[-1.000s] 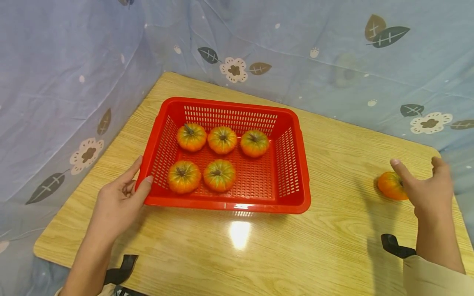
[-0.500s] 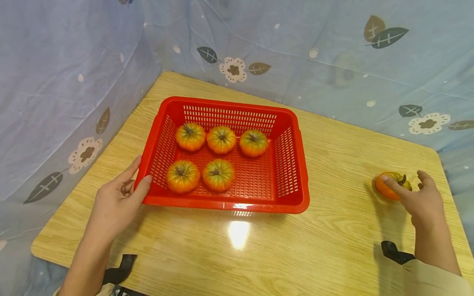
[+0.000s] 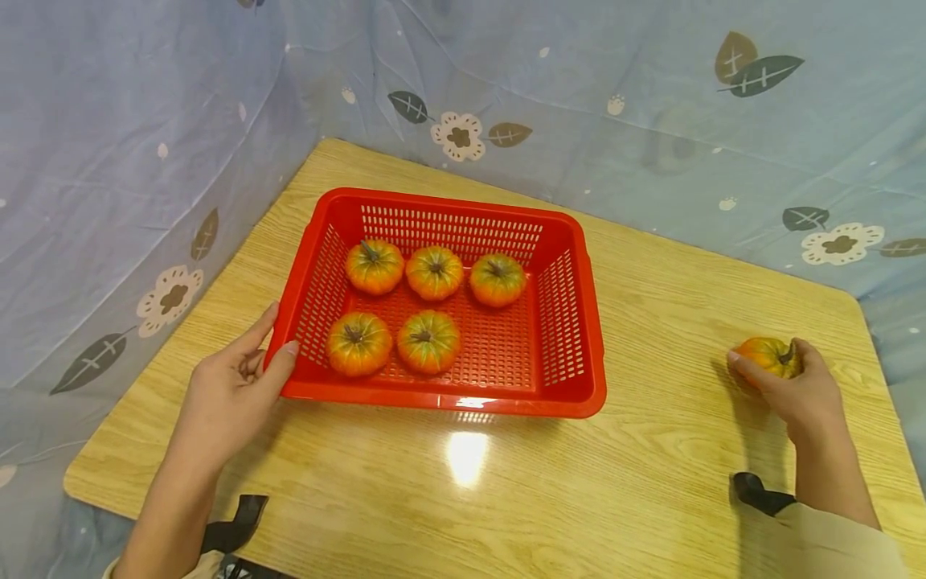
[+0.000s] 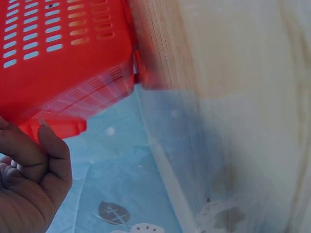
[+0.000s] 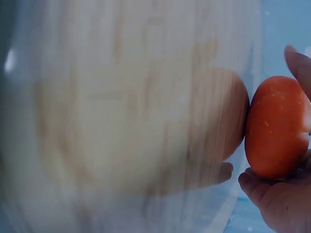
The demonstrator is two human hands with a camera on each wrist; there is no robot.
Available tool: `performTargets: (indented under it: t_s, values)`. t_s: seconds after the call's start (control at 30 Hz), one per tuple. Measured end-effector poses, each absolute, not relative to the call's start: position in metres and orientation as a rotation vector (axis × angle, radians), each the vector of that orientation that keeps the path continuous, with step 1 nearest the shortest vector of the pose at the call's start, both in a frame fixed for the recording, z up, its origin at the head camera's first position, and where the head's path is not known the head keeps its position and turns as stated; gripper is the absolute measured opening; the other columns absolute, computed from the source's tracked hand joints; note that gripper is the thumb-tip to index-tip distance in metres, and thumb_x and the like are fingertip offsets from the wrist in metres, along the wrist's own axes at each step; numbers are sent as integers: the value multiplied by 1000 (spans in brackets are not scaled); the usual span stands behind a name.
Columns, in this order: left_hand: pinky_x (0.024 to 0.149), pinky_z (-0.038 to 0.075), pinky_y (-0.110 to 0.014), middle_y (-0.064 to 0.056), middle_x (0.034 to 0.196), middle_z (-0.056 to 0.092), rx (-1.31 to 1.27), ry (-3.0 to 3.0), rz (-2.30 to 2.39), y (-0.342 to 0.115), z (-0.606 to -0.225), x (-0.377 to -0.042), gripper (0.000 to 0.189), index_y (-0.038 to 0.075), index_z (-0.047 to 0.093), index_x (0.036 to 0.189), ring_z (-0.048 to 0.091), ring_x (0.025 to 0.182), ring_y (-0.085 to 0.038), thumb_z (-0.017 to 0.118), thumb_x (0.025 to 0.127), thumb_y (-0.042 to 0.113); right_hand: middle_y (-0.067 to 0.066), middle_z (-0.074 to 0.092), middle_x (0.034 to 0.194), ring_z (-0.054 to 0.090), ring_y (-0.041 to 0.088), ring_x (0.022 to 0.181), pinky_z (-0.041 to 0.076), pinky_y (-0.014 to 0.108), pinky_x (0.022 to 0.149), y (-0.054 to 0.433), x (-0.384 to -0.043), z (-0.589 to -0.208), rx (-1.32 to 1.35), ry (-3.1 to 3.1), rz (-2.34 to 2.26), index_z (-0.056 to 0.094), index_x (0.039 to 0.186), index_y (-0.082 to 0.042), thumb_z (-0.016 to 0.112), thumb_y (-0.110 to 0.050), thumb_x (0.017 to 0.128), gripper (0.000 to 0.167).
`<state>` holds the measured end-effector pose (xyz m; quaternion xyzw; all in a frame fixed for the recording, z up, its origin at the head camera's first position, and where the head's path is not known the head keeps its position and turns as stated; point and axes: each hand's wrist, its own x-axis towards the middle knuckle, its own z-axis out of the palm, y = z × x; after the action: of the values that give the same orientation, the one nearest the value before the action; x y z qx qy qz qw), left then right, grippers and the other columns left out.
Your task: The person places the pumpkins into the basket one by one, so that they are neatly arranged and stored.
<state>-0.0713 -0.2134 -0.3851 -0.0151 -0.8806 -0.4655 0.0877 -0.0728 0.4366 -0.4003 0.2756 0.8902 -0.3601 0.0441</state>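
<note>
A red plastic basket (image 3: 441, 400) with slotted walls stands on the table, several small orange-and-yellow pumpkins (image 3: 429, 342) lying in it in two rows. My left hand (image 3: 235, 390) grips its left rim near the front corner, thumb over the edge; the left wrist view shows the same hand (image 4: 34, 179) below the basket wall (image 4: 73, 73). Far to the right, one more pumpkin (image 3: 765, 354) rests on the wood, inside my right hand (image 3: 803, 390), with thumb on its left and fingers behind its right side. The right wrist view has this pumpkin's orange underside (image 5: 277, 128) between thumb and finger.
The light wooden table (image 3: 651, 466) has rounded corners and a glossy top. Blue patterned cloth (image 3: 579, 104) hangs right behind it and along the left side. Bare wood lies between the basket and the right-hand pumpkin.
My right hand has come left and down onto the lone pumpkin, its thumb and fingers closing around it. The left hand and the basket have stayed in place.
</note>
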Motion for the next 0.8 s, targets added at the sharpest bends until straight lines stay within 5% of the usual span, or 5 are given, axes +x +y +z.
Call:
performTargets:
  t_s: [0.13,0.67,0.8]
  values:
    - [39,30,-25,-2,56,46,-57,-2620,-1367,-213,-385,-71,56,7,48,151,36,46,-9,67,99,19,39,-2,159,20,62,134,27,71,104,440,-68,-400,851,2705,-1074,-12,159,-1,64,-53,96,112]
    - [39,30,-25,-3,57,49,-44,-2641,-1366,-213,-383,-71,57,8,46,152,37,45,-9,65,101,22,46,12,152,27,60,129,32,70,100,439,-66,-396,859,2746,-964,-5,157,9,68,-53,93,116]
    - [39,31,-24,-2,58,50,-38,-2639,-1369,-213,-383,-71,57,7,47,152,39,47,-9,66,100,20,44,15,153,32,57,125,45,54,87,438,-68,-394,840,2766,-984,-3,158,7,69,-53,92,115]
